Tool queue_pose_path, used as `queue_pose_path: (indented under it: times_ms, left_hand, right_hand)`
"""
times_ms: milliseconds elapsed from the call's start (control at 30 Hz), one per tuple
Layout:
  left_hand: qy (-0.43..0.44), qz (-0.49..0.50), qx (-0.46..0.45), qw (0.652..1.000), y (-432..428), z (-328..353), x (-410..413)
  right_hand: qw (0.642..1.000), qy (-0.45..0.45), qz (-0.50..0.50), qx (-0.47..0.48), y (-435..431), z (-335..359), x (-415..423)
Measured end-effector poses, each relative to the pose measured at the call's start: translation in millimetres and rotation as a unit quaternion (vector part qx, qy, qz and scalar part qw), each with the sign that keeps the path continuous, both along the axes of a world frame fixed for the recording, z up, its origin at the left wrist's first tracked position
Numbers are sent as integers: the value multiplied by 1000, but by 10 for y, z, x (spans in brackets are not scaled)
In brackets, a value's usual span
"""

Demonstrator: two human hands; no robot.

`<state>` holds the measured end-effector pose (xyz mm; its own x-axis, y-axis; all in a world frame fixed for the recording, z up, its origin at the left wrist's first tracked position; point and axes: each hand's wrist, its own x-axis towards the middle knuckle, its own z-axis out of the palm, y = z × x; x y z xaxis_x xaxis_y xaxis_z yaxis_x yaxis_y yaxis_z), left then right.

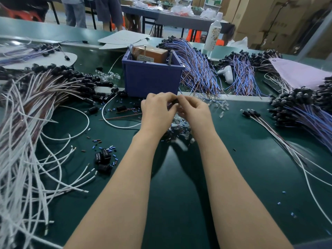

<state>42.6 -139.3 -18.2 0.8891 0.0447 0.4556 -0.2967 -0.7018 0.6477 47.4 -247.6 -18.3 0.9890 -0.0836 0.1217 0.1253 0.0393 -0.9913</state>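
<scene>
The small black cap [175, 101] sits right between our two hands, held above the middle of the green bench [179, 194], just on our side of the blue bin [150, 79]. We can only see a sliver of it, since our fingers cover most of it. Our left hand [156, 112] has its fingers curled in and pinches the cap from one side. Our right hand [195, 113] does the same from the other, fingertips bunched tight.

Below our wrists there's a blurred pale streak [180, 144]. It could be a wire, but it's too smeared to tell what it's attached to. Under the hands lies a small heap of clear bulbs [187, 135] mixed with dark bits, half hidden by our arms.

A few loose black caps [103, 159] and tiny blue sleeves [112, 148] lie left of our left forearm. White wires [27, 141] sprawl along the left edge and run out of frame. Blue-and-brown wire bundles [197, 69] are piled toward the far edge beside the bin, and another bundle [305, 114] at the right edge is cut off.
</scene>
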Motion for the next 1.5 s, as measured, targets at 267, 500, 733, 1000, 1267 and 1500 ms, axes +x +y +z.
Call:
queue_pose_path:
  times_ms: [267, 500, 733, 1000, 1267, 1500]
  left_hand:
    - [125, -199, -62, 970, -213, 323, -160]
    - [338, -126, -514, 778, -127, 247, -95]
    - [51, -43, -667, 742, 232, 277, 63]
    - [14, -41, -382, 923, 120, 264, 143]
    - [-29, -22, -369, 929, 173, 286, 159]
    - [-71, 3, -593, 802, 352, 607, 152]
  right_hand:
    - [982, 29, -153, 106, -162, 64, 30]
    - [969, 47, -186, 154, -277, 68, 51]
    - [954, 68, -291, -1, -410, 14, 60]
    - [908, -42, -282, -308, -249, 113, -5]
    - [960, -79, 4, -269, 264, 332, 125]
    - [978, -18, -11, -207, 228, 167, 178]
